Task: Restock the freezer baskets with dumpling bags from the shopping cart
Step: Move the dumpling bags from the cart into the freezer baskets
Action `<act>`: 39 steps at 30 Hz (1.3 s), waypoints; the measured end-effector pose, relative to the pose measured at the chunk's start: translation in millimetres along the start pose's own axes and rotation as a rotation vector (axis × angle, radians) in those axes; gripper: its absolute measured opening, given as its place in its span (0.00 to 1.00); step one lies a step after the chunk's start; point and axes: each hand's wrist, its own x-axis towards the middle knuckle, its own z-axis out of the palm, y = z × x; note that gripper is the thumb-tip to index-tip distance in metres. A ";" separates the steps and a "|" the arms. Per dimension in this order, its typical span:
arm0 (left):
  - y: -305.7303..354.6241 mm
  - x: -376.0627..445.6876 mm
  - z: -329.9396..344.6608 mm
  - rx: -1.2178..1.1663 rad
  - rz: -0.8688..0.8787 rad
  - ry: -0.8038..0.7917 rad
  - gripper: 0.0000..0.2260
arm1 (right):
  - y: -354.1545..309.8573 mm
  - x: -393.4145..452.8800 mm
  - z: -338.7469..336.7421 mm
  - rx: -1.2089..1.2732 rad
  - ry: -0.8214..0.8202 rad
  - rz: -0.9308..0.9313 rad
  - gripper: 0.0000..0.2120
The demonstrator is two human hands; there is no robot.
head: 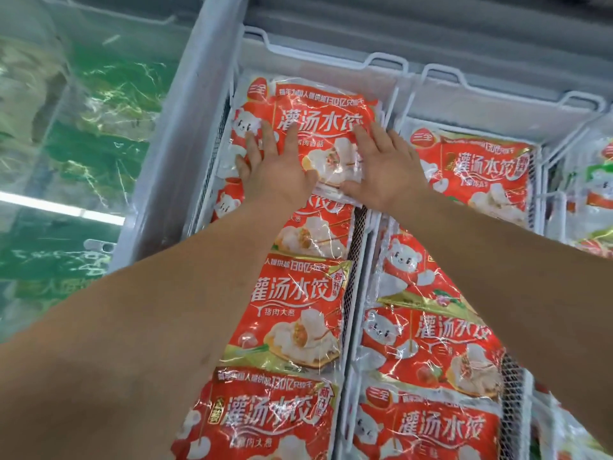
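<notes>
Both hands [326, 164] press flat a "灌汤水饺" bag [318, 117].

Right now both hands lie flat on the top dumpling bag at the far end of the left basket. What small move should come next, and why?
Probably lift both hands away. The left hand and right hand lie flat on the top bag, which already lies level inside the left basket.

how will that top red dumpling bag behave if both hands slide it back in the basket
The top dumpling bag has glossy, crinkled film, so it will probably slip easily over the bags beneath. Its lumpy filling suggests it bends rather than staying stiff. Flat under the left hand and right hand, it should not roll.
</notes>
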 end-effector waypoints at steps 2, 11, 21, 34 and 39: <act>15.2 -7.7 -4.3 0.010 0.050 0.011 0.34 | 9.3 -20.1 -4.5 0.097 0.046 0.032 0.41; 125.8 -36.1 31.1 -0.067 0.441 -0.031 0.29 | 113.0 -113.8 0.7 0.198 0.151 0.223 0.30; 190.0 -0.7 81.7 0.120 0.444 0.014 0.29 | 201.3 -71.2 19.2 0.303 0.138 0.170 0.33; 167.8 -54.2 92.9 0.096 0.437 0.016 0.35 | 194.0 -141.5 52.7 0.326 0.350 0.105 0.19; 137.3 -131.8 133.7 0.048 0.557 0.062 0.27 | 164.3 -201.0 99.7 0.261 0.211 -0.032 0.27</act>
